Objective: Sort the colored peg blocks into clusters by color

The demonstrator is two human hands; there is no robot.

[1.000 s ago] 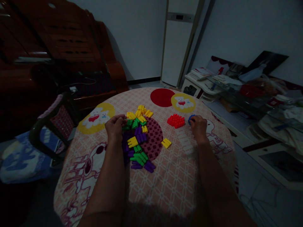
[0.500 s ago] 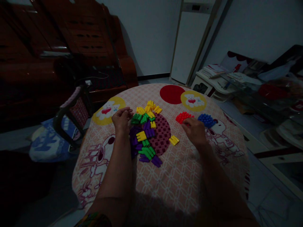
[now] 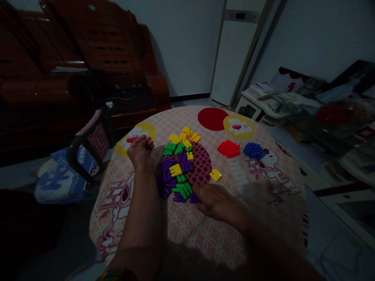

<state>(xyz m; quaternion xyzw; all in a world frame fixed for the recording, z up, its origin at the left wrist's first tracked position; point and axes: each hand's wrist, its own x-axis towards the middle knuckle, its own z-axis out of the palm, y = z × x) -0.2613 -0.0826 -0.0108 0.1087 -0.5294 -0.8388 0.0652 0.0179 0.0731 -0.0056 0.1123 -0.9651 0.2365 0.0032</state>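
A heap of yellow, green and purple plastic pieces (image 3: 178, 164) lies in the middle of a round table with a patterned cloth (image 3: 258, 203). My left hand (image 3: 140, 152) rests on the cloth left of the heap, fingers loosely curled, nothing visibly in it. My right hand (image 3: 215, 201) lies low at the heap's near edge, its fingertips touching a purple piece (image 3: 193, 198). A single yellow piece (image 3: 216, 174) sits apart on the right. Beyond it stand a red cluster (image 3: 229, 148) and a blue cluster (image 3: 253, 150).
A dark chair with a checked cushion (image 3: 90, 144) stands at the table's left edge. A wooden sofa (image 3: 73, 74) fills the back left. A white cabinet (image 3: 231, 54) and a low table with papers (image 3: 269, 101) stand at the back right.
My right hand drew back from the red and blue clusters to the near edge of the heap. My left hand slid slightly left, away from the heap.
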